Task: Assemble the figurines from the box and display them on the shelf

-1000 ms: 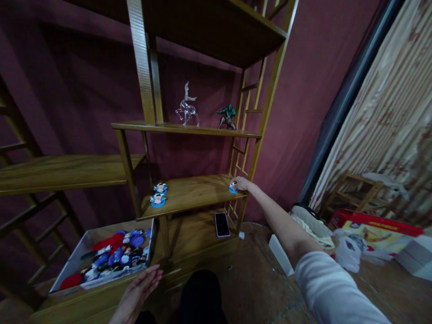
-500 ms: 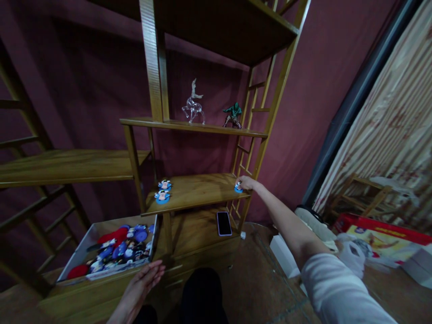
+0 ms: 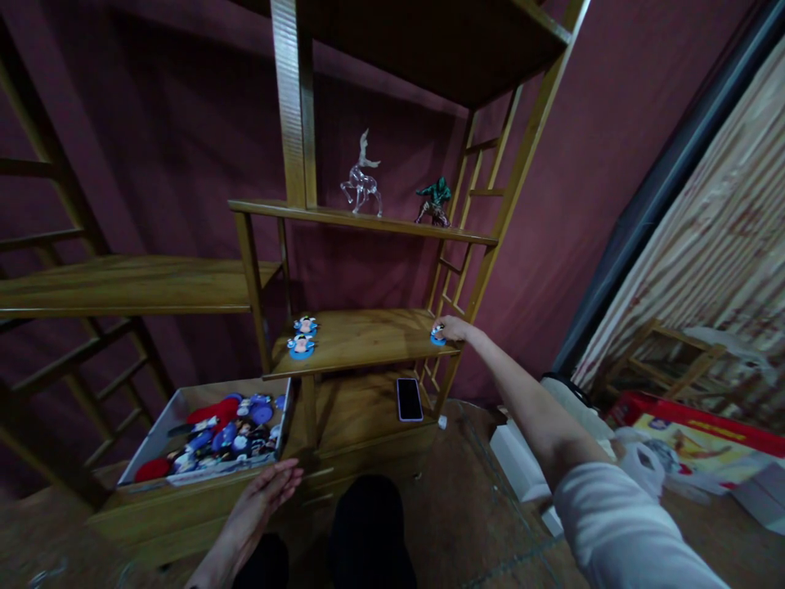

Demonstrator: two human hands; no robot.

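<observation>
At the right end of the middle shelf, my right hand is closed on a small figurine with a blue round base, which stands on or just at the board. Two similar figurines with blue bases sit at that shelf's left end, a front one and a back one. My left hand is held low with its fingers stretched out and nothing in it. It is near the front right corner of a cardboard box full of red, blue and white figurines.
On the shelf above stand a clear centaur-like figure and a green crouching figure. A phone lies on the lower board. To the right on the floor are a white box, a plastic bag and a red-yellow package.
The view has shifted slightly. My right hand stays on the figurine at the shelf's right end, and my left hand keeps nearly the same pose.
</observation>
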